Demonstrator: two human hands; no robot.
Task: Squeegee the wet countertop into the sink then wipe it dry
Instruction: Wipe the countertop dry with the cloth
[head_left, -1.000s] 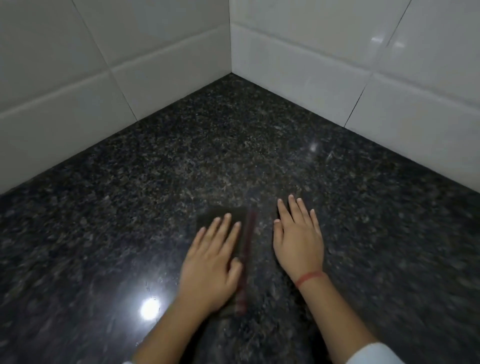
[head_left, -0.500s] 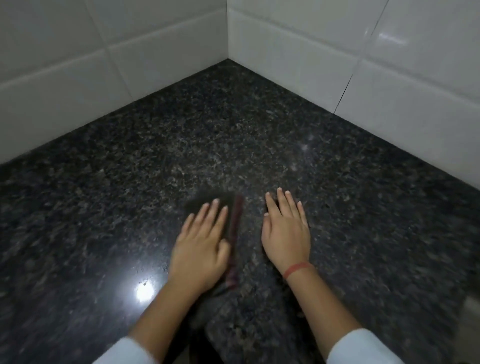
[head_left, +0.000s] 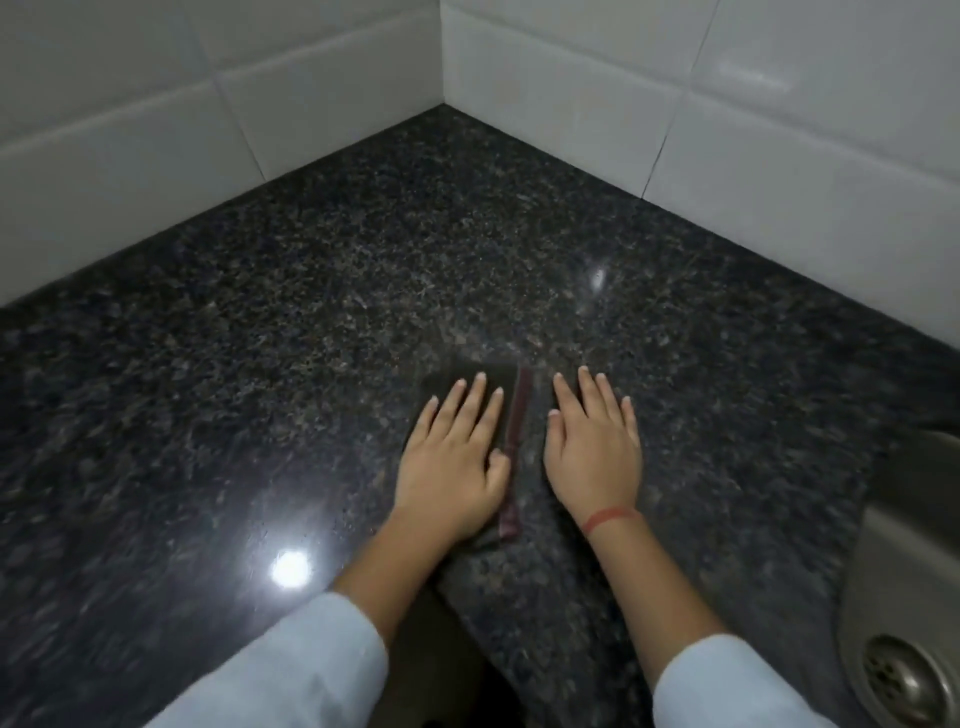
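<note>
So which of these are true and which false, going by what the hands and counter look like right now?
1. The left hand lies flat on a dark cloth. True.
2. The right hand grips a squeegee. False: it lies flat on the countertop, its fingers spread, holding nothing.
3. The sink is at the left. False: it is at the lower right.
4. A red band circles the right wrist. True.
5. White tiles back the counter. True.
</note>
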